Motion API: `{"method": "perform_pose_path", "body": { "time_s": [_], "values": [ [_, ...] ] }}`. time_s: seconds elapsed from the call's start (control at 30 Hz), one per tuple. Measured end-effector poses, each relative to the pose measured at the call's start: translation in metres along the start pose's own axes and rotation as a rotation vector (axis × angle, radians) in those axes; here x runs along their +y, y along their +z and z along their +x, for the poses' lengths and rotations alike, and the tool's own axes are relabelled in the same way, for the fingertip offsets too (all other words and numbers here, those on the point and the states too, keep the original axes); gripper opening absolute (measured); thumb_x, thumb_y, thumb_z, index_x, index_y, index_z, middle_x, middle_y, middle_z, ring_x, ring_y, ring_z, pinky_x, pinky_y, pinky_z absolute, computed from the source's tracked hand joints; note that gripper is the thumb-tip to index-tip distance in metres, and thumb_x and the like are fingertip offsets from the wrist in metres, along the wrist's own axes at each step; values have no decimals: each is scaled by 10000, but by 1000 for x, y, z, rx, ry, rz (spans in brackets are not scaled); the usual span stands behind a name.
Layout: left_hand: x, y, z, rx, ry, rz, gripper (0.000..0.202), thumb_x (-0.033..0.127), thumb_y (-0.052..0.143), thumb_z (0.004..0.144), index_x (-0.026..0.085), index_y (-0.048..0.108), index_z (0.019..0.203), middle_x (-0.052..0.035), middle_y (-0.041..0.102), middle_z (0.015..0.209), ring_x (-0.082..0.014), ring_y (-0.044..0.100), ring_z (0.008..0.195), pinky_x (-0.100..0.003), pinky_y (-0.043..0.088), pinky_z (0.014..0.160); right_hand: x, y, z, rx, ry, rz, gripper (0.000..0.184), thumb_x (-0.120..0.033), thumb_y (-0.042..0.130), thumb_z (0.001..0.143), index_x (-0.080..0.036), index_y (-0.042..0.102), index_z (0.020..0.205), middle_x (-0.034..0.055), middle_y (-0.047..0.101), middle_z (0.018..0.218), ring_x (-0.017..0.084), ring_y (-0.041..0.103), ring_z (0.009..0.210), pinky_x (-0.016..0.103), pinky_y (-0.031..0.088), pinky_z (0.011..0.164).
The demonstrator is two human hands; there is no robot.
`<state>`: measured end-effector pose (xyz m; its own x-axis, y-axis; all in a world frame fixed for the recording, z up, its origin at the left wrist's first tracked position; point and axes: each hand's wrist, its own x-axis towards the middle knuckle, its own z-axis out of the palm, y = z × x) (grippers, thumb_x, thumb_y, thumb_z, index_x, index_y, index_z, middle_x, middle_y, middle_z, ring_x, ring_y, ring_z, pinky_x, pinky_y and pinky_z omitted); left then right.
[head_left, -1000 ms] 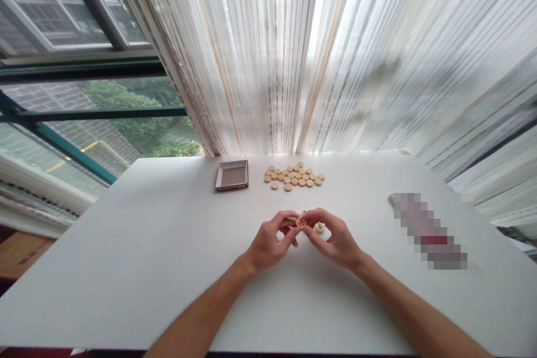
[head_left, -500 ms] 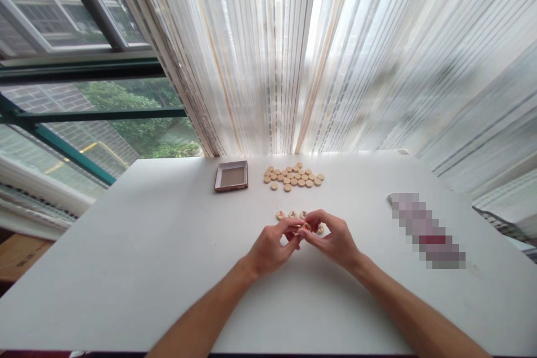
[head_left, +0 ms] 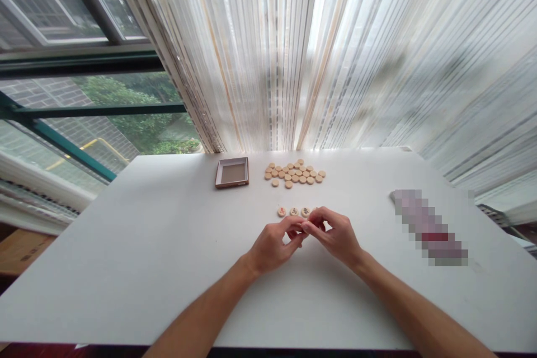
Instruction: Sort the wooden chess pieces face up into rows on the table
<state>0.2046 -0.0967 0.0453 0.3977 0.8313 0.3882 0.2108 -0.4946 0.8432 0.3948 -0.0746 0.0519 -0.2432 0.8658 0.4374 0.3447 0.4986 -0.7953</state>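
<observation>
My left hand (head_left: 272, 243) and my right hand (head_left: 338, 235) meet fingertip to fingertip over the table. Both are closed on one small round xiangqi piece, which the fingers almost wholly cover. Just beyond them lies a short row of face-up pieces: a red-lettered xiangqi piece (head_left: 281, 212), a black-lettered xiangqi piece (head_left: 294, 212) and another black-lettered xiangqi piece (head_left: 305, 212). A sliver of one more shows behind my right fingers. Farther back, a cluster of plain-topped wooden pieces (head_left: 295, 178) spreads out, several of them touching.
A shallow open box (head_left: 217, 178) stands left of the cluster on the white table (head_left: 168, 251). To the right lies a long pixelated object (head_left: 423, 224). Striped curtains (head_left: 260, 67) hang along the far edge, and a window frame (head_left: 92, 114) is at the left.
My right fingers have closed over the red-lettered piece, whose face showed between my hands before. The loose piece beside my right fingers is now hidden. The view has shifted slightly.
</observation>
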Motion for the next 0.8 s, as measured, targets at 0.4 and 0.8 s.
{"method": "perform_pose_path", "body": {
  "time_s": [0.4, 0.8],
  "values": [
    [1, -2, 2, 30, -28, -52, 270, 237, 599, 936, 190, 565, 1199, -56, 746, 938, -141, 711, 686, -289, 601, 688, 0, -1, 1, -30, -80, 17, 108, -255, 578, 953, -205, 637, 877, 12, 676, 762, 132, 607, 658, 256, 492, 635],
    [5, -3, 4, 89, -166, -202, 321, 345, 621, 924, 162, 559, 1181, -98, 732, 1000, -162, 715, 701, -288, 600, 642, -9, -6, 2, -99, -141, 34, 158, -228, 590, 923, -219, 622, 1077, 52, 678, 895, 172, 646, 753, 312, 554, 702]
  ]
}}
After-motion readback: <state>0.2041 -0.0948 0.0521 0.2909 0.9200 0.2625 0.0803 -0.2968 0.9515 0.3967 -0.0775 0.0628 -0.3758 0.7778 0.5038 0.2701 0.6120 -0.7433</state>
